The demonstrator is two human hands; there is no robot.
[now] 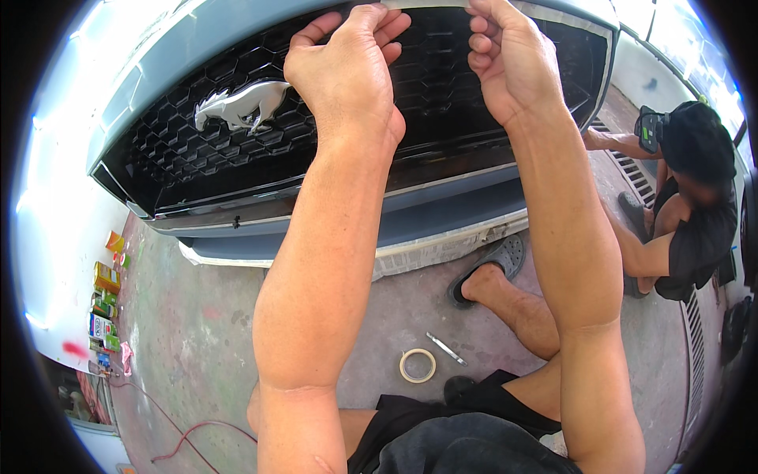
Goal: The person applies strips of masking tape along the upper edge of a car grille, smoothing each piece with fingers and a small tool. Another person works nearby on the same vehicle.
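Looks like edge masking: left hand (343, 69) and right hand (519, 69) at the pale strip (433, 3) along the grille (442, 95) top, fingers (480, 44) half-curled, can't tell if gripping; next move likely calls for even tension, pressing down.

Bright white light overexposes the smooth white wall (63, 268) along the left edge of the grey concrete floor (205, 316); the glossy black honeycomb grille (430, 75) carries pale reflections. Fisheye distortion bends lines; corners are black.
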